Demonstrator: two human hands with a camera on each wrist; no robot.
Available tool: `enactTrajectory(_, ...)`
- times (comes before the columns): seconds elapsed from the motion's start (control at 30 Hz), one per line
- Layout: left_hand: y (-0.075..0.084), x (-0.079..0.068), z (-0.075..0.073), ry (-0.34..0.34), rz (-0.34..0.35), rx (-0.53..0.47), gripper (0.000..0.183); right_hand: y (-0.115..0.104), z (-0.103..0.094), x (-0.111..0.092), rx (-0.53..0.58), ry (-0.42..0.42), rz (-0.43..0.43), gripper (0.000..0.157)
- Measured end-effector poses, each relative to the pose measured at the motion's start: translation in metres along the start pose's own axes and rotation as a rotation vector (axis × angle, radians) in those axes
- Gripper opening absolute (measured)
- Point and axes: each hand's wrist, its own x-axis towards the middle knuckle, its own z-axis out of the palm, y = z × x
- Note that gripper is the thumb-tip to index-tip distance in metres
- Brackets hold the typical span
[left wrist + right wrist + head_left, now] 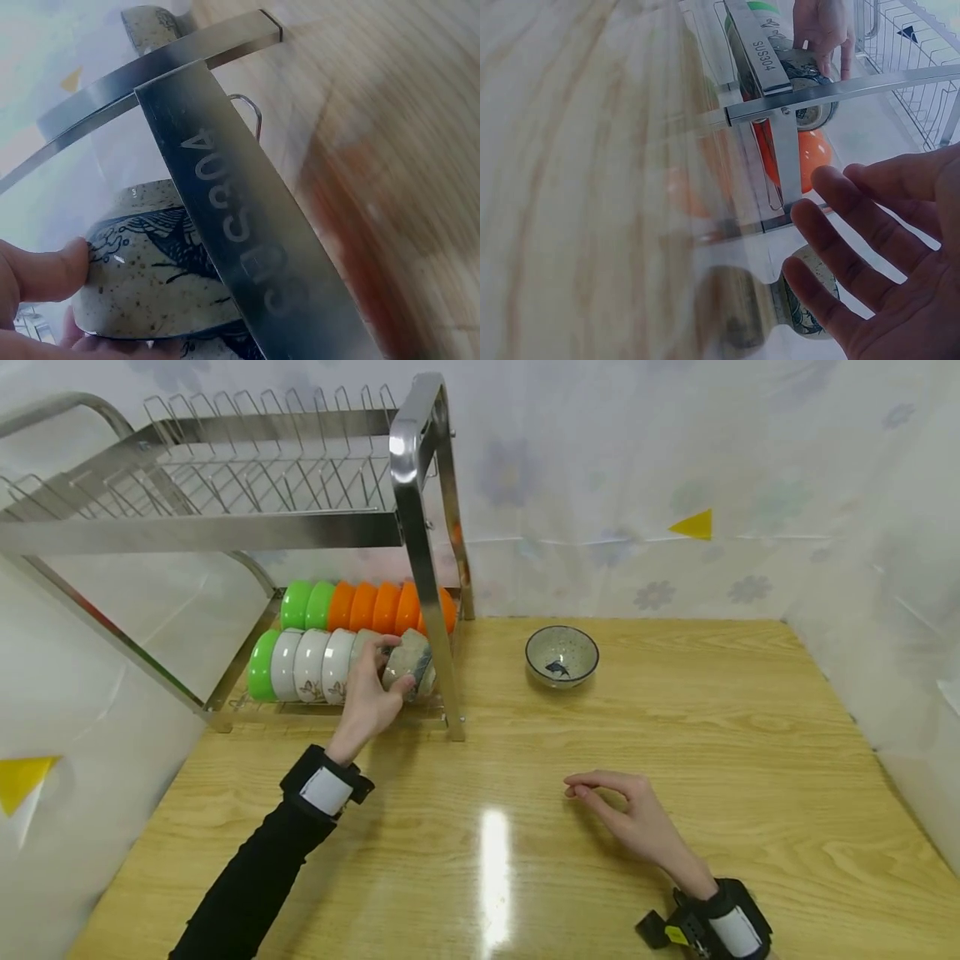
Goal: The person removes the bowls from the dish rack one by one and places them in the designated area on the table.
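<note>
My left hand point(367, 700) grips a speckled grey ceramic bowl point(407, 660) with a dark blue pattern, thumb on one side and fingers on the other. The bowl is on edge near the right end of the rack's front row. In the left wrist view, a steel bar of the rack covers part of this bowl point(142, 289), and another patterned bowl shows behind it. Above the table, my right hand point(637, 814) holds nothing, its fingers loosely extended. A similar speckled bowl point(562, 656) with a blue fish inside stands upright on the table, beyond the right hand.
The steel two-tier dish rack point(422, 518) stands at the back left, wire slots on top. White and green bowls point(309, 667) share the front row; green and orange bowls point(363, 607) fill the row behind. A patterned sheet point(570, 477) hangs behind the wooden table point(712, 718).
</note>
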Motion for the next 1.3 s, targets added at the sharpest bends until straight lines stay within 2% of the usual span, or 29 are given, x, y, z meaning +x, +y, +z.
enactTrajectory(0.17,0.000,-0.001,0.004,0.024,0.029,-0.012,0.050,-0.001,0.002,0.002,0.005,0.006,-0.043,0.019)
enactTrajectory(0.27,-0.001,-0.002,0.004,0.020,0.010,-0.010,0.051,0.000,0.003,0.001,0.002,0.006,-0.052,0.020)
enactTrajectory(0.53,-0.001,-0.007,0.003,-0.042,-0.058,-0.132,0.051,0.002,0.004,0.000,-0.011,0.010,-0.043,0.020)
enactTrajectory(0.7,-0.003,-0.012,0.002,-0.052,-0.048,-0.184,0.051,-0.002,0.001,0.000,-0.024,0.022,-0.046,0.019)
enactTrajectory(0.83,-0.003,-0.016,0.001,-0.059,-0.047,-0.227,0.049,-0.003,-0.001,0.000,-0.026,0.012,-0.014,0.017)
enactTrajectory(1.1,-0.005,-0.021,-0.003,-0.066,-0.096,-0.280,0.045,-0.003,-0.003,0.001,-0.026,0.005,0.014,0.016)
enactTrajectory(1.3,-0.001,-0.028,-0.006,-0.027,-0.155,-0.361,0.043,-0.002,-0.003,0.000,-0.019,-0.004,0.021,0.017)
